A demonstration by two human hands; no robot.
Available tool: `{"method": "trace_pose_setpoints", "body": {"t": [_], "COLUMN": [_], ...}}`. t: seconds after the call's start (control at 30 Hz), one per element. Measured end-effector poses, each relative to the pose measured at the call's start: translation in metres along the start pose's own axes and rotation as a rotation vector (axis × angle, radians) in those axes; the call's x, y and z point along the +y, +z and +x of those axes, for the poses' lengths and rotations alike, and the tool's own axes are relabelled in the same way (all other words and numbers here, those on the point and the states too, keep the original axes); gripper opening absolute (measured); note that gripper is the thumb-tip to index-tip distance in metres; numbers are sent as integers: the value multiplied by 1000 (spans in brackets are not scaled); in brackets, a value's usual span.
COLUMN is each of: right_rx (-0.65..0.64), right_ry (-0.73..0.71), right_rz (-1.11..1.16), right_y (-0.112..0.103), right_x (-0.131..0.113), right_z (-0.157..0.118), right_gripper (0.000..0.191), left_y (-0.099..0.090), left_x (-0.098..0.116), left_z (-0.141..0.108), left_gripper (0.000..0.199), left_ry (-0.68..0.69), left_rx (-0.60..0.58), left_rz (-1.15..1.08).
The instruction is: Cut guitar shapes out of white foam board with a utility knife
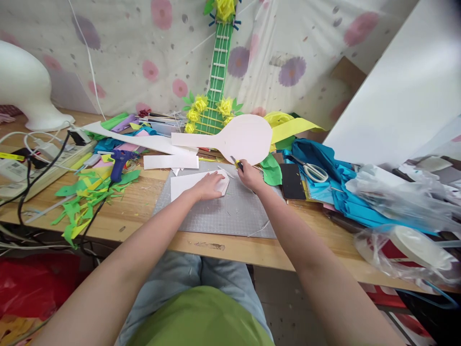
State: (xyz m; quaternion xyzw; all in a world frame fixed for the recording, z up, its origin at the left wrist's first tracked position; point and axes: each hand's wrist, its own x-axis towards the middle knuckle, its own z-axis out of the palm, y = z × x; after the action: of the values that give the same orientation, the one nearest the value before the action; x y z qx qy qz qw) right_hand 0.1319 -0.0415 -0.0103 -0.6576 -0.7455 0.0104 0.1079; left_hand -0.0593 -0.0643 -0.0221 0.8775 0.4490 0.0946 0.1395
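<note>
A white board piece [183, 185] with a cut, angled right end lies on the grey cutting mat [223, 216]. My left hand [210, 186] rests on that piece, its fingers spread and pointing right. In my right hand [250, 175] is a craft knife [238, 164], its dark handle in the closed fingers and its blade pointing up and left. Just behind both hands lies a large paddle-shaped white board [248, 139] with a long neck to the left. Thin white offcuts [226, 172] lie between my hands.
A blue glue gun [120, 163] and green scraps [77, 197] are at the left, beside a power strip [46, 168]. Behind stands a green paper guitar [212, 115] with yellow flowers. Scissors [316, 173], a black pad [293, 181] and blue paper [345, 192] lie at the right.
</note>
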Motion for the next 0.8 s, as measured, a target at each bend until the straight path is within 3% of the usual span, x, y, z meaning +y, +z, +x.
{"method": "trace_pose_setpoints", "body": {"t": [0.1,0.27,0.57,0.8], "right_rx": [-121,-242,-521,-502], "right_ry": [-180,-311,-244,-219], "right_rz": [37,-71,-221,-114], "right_y": [-1,-3,-38,-38], "right_x": [-15,-32,-55,-24], "right_z": [4,19,26,-4], "right_gripper": [44,42,48,46], "left_y": [7,22,23,23], "left_x": [-2,-7,-4,-1], "left_z": [-3,-4,-2,-1], "left_gripper": [49,53,56,54], "left_ry": [-191,-263,-318,-366], "left_rx": [160,137,92,91], "left_rz": [68,184,188,167]}}
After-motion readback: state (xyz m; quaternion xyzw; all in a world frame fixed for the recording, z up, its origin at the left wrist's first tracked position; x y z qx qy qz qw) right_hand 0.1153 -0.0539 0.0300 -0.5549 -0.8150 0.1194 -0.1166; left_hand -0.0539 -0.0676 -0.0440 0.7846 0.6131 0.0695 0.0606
